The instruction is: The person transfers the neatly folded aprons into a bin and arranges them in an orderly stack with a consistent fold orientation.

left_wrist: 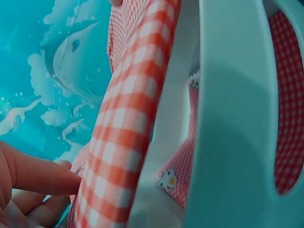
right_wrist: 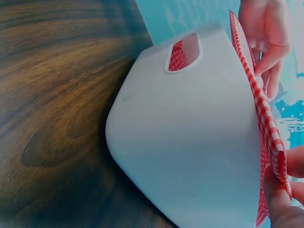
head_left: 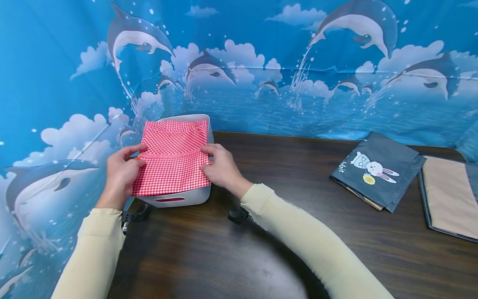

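Note:
A red-and-white gingham cloth (head_left: 175, 176), folded flat with a band across it, lies over the top of a white plastic bin (head_left: 196, 198). At its left edge my left hand (head_left: 121, 172) pinches it between thumb and fingers. My right hand (head_left: 224, 168) grips the opposite edge; the thumb and fingers (right_wrist: 297, 161) show around the cloth's rim in the right wrist view. Inside the bin, the left wrist view shows more red checked fabric (left_wrist: 183, 166) with a small printed animal. Red check also shows through the bin's handle slot (right_wrist: 176, 57).
To the right on the dark wooden table (head_left: 291, 178) lies a folded dark grey fabric item (head_left: 403, 162) with a printed rabbit. Beside it is a beige piece with dark edging (head_left: 448, 195). A blue dolphin curtain (head_left: 246, 104) hangs behind and left of the bin.

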